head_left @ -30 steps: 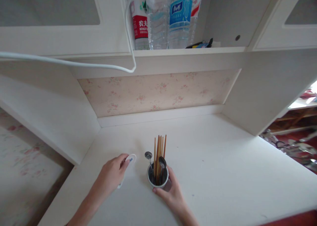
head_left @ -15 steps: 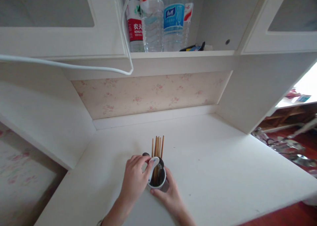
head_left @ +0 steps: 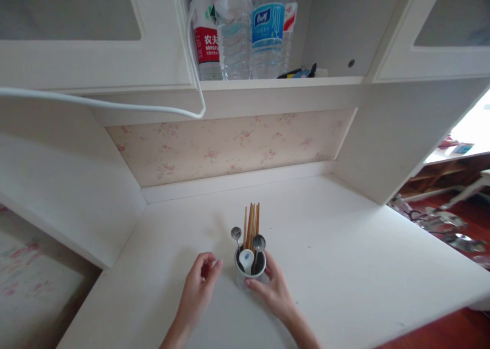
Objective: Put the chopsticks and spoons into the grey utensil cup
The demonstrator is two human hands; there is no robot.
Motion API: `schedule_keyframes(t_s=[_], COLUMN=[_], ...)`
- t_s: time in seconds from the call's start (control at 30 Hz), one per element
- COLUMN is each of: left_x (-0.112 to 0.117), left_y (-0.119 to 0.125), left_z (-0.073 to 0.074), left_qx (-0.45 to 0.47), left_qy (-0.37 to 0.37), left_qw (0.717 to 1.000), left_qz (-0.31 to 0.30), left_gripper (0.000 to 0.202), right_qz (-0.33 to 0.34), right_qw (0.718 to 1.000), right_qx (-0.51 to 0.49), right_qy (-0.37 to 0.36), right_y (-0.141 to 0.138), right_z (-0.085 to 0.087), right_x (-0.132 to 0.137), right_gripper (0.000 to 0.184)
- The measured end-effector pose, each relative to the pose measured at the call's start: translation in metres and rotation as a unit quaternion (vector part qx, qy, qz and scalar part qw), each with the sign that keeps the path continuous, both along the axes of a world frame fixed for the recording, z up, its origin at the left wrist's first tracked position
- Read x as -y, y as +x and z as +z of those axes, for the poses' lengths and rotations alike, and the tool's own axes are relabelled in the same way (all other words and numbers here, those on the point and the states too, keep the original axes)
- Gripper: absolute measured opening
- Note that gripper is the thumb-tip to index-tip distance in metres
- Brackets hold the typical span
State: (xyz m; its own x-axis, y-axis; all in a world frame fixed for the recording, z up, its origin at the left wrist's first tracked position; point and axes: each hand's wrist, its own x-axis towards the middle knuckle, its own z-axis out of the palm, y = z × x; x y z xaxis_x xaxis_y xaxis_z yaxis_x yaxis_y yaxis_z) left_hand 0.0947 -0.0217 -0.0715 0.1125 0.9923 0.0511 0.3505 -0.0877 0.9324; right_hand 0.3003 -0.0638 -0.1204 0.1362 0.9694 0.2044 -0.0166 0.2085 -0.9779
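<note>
A small white cup (head_left: 245,276) stands on the white desk (head_left: 344,267). It holds several wooden chopsticks (head_left: 252,220), two metal spoons (head_left: 259,242) and a white ceramic spoon (head_left: 247,257). My right hand (head_left: 273,288) wraps round the cup's near side. My left hand (head_left: 201,282) hovers just left of the cup, with fingers loosely curled and nothing in them.
Above the desk a shelf (head_left: 283,81) carries several water bottles (head_left: 264,27) and small dark items. A white cable (head_left: 115,104) hangs across the upper left. Cabinet side panels close in the desk on both sides. Clutter lies on the floor at right (head_left: 444,221).
My left hand carried the white ceramic spoon from the desk to the cup, left it inside, and drew back to the left. My right hand stayed on the cup.
</note>
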Motion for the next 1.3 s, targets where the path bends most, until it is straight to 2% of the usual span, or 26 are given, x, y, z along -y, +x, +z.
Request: schedule_keyframes(t_s=[0.13,0.23,0.4,0.53,0.7,0.83,1.0,1.17,1.3], left_x=[-0.008,-0.014,-0.025,-0.041,-0.064,-0.074,-0.073,-0.07,-0.066], left_y=[-0.008,-0.007,0.0,0.003,0.002,-0.002,-0.004,-0.006,-0.006], left_z=[-0.023,-0.035,-0.043,-0.044,-0.048,-0.049,-0.047,-0.052,-0.055], left_qx=[0.009,-0.009,-0.024,-0.045,-0.066,-0.061,-0.069,-0.091,-0.123], left_qy=[-0.041,-0.069,-0.087,-0.1,-0.099,-0.113,-0.124,-0.135,-0.129], left_qw=[0.999,0.998,0.995,0.991,0.991,0.99,0.987,0.983,0.98], left_qz=[0.012,-0.013,-0.053,-0.071,-0.063,-0.06,-0.078,-0.082,-0.091], left_gripper=[0.042,0.047,0.046,0.045,0.044,0.047,0.045,0.045,0.047], right_qz=[-0.055,-0.116,-0.211,-0.255,-0.276,-0.283,-0.27,-0.277,-0.256], right_qw=[0.998,0.993,0.977,0.966,0.96,0.958,0.96,0.958,0.964], right_qx=[-0.001,-0.027,-0.036,-0.028,-0.021,-0.003,0.006,0.009,0.01], right_qy=[-0.002,0.0,-0.003,-0.017,-0.046,-0.055,-0.073,-0.074,-0.066], right_y=[0.042,0.079,0.136,0.161,0.168,0.168,0.17,0.169,0.167], right_z=[-0.001,-0.003,-0.001,-0.003,-0.009,-0.012,-0.016,-0.018,-0.019], right_x=[-0.025,-0.052,-0.098,-0.117,-0.121,-0.12,-0.121,-0.12,-0.117], right_gripper=[0.071,0.069,0.072,0.076,0.078,0.08,0.08,0.082,0.079])
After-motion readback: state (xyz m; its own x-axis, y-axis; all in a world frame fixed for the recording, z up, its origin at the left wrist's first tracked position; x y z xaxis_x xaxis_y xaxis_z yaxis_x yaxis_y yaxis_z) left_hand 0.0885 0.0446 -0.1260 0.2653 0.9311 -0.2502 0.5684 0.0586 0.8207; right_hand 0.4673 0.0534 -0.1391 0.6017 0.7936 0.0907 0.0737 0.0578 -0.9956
